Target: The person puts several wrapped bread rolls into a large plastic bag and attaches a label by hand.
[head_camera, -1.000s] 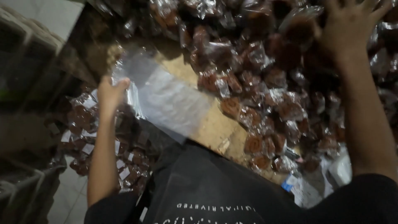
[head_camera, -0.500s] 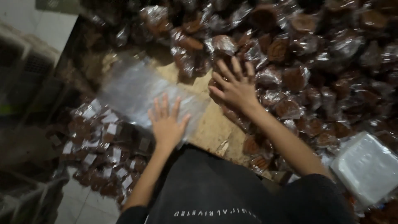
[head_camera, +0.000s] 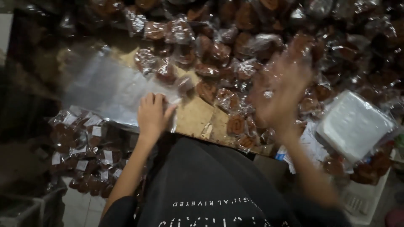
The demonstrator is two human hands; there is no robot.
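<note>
My left hand (head_camera: 153,114) lies on the near edge of a large clear plastic bag (head_camera: 105,86) spread flat on the wooden board (head_camera: 195,117), its fingers curled together on the film. My right hand (head_camera: 280,90) hovers blurred over a heap of small brown pastries in clear wrappers (head_camera: 223,54). The blur hides whether anything is in that hand. A few wrapped pastries (head_camera: 235,124) lie loose on the board between the two hands.
A flat pack of white plastic bags (head_camera: 353,124) sits to the right on top of more pastries. Several labelled packets of brown pastries (head_camera: 84,143) are piled below the board at the left. A white crate (head_camera: 362,201) is at the lower right.
My left hand went from flat with spread fingers to curled on the bag's edge. My right hand left the pastries beside the bag and swung right, over the heap.
</note>
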